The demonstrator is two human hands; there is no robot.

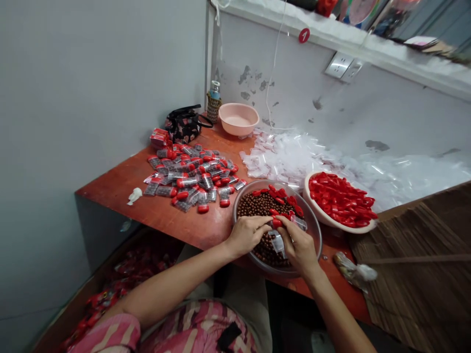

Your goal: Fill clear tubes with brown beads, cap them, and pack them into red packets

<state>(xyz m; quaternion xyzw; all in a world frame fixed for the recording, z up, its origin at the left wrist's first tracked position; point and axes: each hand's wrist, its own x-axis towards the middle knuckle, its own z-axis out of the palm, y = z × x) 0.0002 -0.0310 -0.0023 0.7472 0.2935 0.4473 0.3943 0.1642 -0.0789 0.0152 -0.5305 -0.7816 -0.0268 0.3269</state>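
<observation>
Over a wide metal bowl [315, 240] of small brown balls [253, 208], my left hand [247, 235] and my right hand [300, 245] meet with closed fingers. Between their fingertips is a red cap [276, 223], which both hands grip. Just below it shows a clear plastic tube [278, 243]; whether it is joined to the cap, I cannot tell. Loose red caps [281, 192] lie on the balls along the bowl's far side. To the left, a pile of filled clear tubes with red caps [191, 171] covers part of the red tabletop [121, 179].
A cream bowl [307, 189] heaped with red caps stands right of the metal bowl. Behind lies a heap of clear empty tubes [294, 154]. A pink basin [238, 120], black bag [184, 125] and bottle [214, 100] stand at the back. Stacked cardboard [419, 264] fills the right.
</observation>
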